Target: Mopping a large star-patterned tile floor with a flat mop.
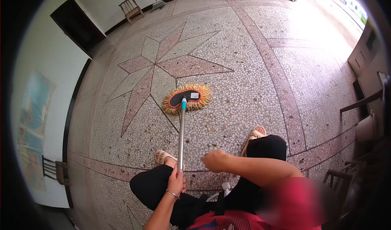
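My left hand grips the metal pole of a dust mop near its lower end in the picture. The mop's teal collar joins a dark pad edged in red, with a small white label on it. A yellow and brown fringe surrounds this mop head, which rests on the speckled terrazzo floor. To the right of the pole and apart from it, my right hand is curled in a loose fist. Nothing shows in that hand, though its palm side is hidden.
My sandalled feet stand apart behind the mop head. Wooden chairs stand by the back wall and left wall. A long-handled dustpan leans near the back. Dark wooden furniture lies right. An open doorway leads outside.
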{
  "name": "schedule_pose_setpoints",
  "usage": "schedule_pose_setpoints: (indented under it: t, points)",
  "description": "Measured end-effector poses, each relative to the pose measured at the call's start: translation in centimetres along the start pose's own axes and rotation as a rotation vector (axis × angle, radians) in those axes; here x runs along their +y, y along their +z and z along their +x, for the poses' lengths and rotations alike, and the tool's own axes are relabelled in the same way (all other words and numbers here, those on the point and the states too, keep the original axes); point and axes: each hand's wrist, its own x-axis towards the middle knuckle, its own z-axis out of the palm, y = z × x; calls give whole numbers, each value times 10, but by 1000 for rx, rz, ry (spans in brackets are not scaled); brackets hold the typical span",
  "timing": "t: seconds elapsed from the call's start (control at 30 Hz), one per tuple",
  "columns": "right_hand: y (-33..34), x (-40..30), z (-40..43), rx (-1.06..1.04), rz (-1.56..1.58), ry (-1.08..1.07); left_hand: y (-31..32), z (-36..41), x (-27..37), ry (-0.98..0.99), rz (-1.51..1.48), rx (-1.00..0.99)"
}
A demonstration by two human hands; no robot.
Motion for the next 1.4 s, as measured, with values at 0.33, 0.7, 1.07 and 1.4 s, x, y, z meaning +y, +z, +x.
schedule_pose_setpoints:
  t: [0.33, 0.7, 1.07, 1.4]
  points:
    - [30, -32, -67, 0, 108, -468, -37, -106, 33, -363, 210, -231]
    - [48, -5, -56, 48, 80, -237, 113, 92, 66, -92, 203, -358]
    - [44, 3, -59, 140, 63, -150, 87, 52, 58, -38, 380, -338]
    - [44, -6, -92, 114, 186, -287, 29, -101, 30, -410, 186, -371]
